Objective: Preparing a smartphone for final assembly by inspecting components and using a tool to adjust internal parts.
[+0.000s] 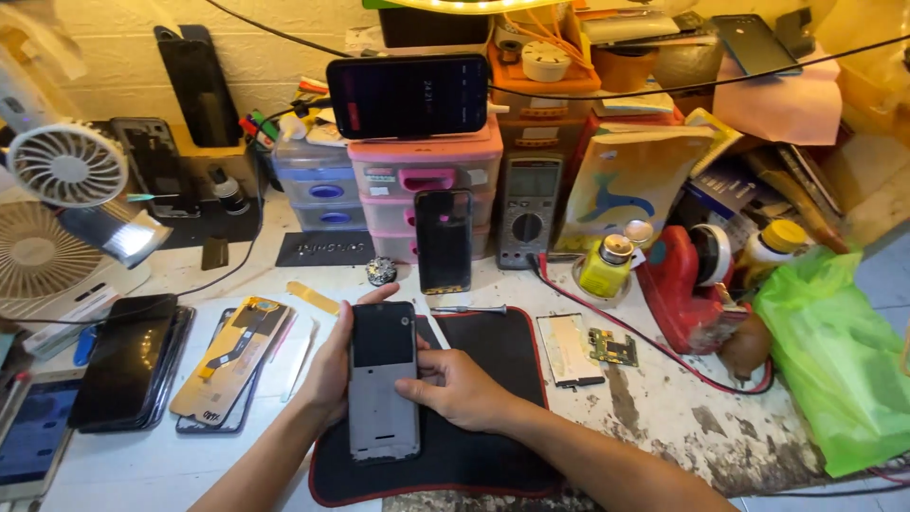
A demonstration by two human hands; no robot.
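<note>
Head view: phone frame point(383, 381) at lower centre on black mat point(493, 379). Left hand point(332, 370) cups its edge; right hand point(460, 389) pinches the opposite side. Likely light, rigid, fragile; grip the edges.

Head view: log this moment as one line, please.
left hand: grips phone frame edge | right hand: fingers on its right side | under: black mat | near: circuit board

Grey phone frame point(383, 389), back cover off, dark upper section, pale bare lower panel. Lies flat, lengthwise toward the viewer, on a black red-edged mat point(493, 356).
</note>
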